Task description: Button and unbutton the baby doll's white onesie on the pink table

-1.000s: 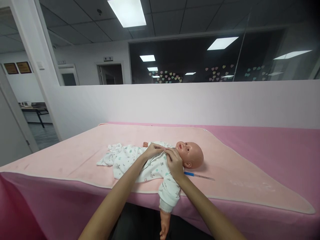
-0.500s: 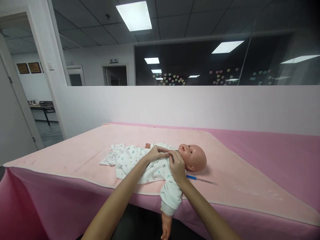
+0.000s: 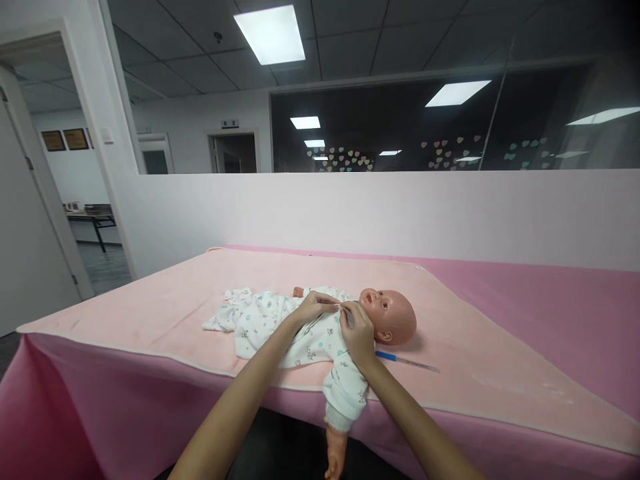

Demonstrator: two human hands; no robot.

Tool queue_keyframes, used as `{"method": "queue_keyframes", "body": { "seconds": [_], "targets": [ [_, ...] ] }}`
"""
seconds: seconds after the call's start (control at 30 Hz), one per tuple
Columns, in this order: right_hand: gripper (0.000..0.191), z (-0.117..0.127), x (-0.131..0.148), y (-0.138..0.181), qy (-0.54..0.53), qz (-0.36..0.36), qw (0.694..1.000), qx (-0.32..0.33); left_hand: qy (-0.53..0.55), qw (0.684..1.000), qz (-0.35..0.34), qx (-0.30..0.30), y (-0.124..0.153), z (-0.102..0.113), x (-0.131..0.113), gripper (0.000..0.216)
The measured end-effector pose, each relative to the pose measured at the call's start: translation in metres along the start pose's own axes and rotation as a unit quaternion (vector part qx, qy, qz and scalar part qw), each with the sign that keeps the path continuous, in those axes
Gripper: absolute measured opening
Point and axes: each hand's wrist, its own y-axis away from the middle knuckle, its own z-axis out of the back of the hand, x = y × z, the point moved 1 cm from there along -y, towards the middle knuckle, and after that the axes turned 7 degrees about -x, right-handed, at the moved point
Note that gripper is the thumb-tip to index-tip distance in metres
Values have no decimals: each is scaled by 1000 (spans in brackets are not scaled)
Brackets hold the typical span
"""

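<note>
A baby doll [image 3: 393,320] lies on its back with its head to the right, dressed in a white printed outfit [image 3: 313,343]. At the doll's upper chest, just below the chin, my left hand [image 3: 316,307] pinches the cloth of the outfit. My right hand [image 3: 358,330] pinches the front of the same outfit close by, and the fingertips of both hands nearly meet. What exactly lies between the fingers is too small to make out. The doll's near arm [image 3: 336,450] hangs over the front edge. Beside its head rests a thin thermometer-like stick with a blue end [image 3: 386,356].
A peach blanket [image 3: 165,313] covers the bed or table, over a pink sheet [image 3: 565,313] that drapes down the front. Behind stands a white half wall [image 3: 400,213] with glass above it. An open door [image 3: 35,200] is at the left.
The fingers of my right hand have shifted slightly at the collar, leaving a small gap between thumb and fingers. The whole view has moved a little; the doll lies as before.
</note>
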Motion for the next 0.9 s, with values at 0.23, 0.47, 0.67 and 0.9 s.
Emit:
{"method": "queue_keyframes", "body": {
  "seconds": [0.23,0.47,0.67,0.9],
  "targets": [
    [18,0,0,0,-9,-5,1000,5,11,1000,2,3,0,-1,-1,27],
    [24,1,0,0,-24,10,1000,11,-37,999,-34,3,3,-2,-4,26],
    [25,3,2,0,-31,7,999,17,-55,998,-40,15,3,-2,-6,24],
    [26,3,3,-1,-41,3,999,22,-33,998,-33,40,3,-2,-8,23]
  ]
}}
